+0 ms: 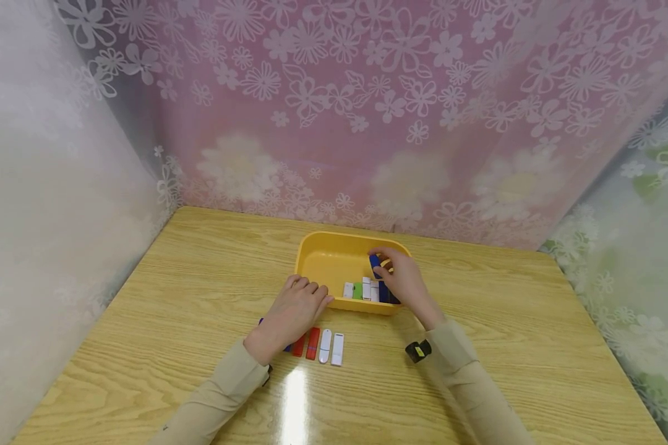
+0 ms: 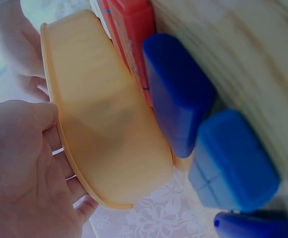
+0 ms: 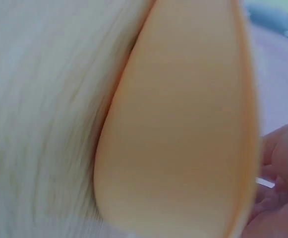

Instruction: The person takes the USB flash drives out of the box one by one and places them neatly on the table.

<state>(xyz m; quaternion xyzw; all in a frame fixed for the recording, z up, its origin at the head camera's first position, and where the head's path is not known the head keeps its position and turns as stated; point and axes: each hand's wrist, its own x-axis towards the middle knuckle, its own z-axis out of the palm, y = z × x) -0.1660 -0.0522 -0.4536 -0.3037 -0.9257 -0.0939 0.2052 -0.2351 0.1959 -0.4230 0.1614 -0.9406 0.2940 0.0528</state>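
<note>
My right hand point(image 1: 409, 287) pinches a blue USB flash drive point(image 1: 375, 262) over the right part of a yellow plastic bin point(image 1: 362, 305). At the bin's front left corner, my left hand point(image 1: 289, 312) grips the rim, its thumb and fingers on either side of it in the left wrist view. Inside the bin, near the right hand, stand white flash drives point(image 1: 366, 288), a green one point(image 1: 357, 291) and dark blue ones point(image 1: 386, 293). The right wrist view shows mostly the bin's outer wall point(image 3: 178, 124), which hides the held drive.
In front of the bin, a row of flash drives lies on the wooden table point(image 1: 506, 321): white point(image 1: 338, 349), red point(image 1: 312, 343) and blue point(image 2: 178, 94), partly hidden by the left hand in the head view. A flowered pink curtain point(image 1: 323, 111) hangs behind the table.
</note>
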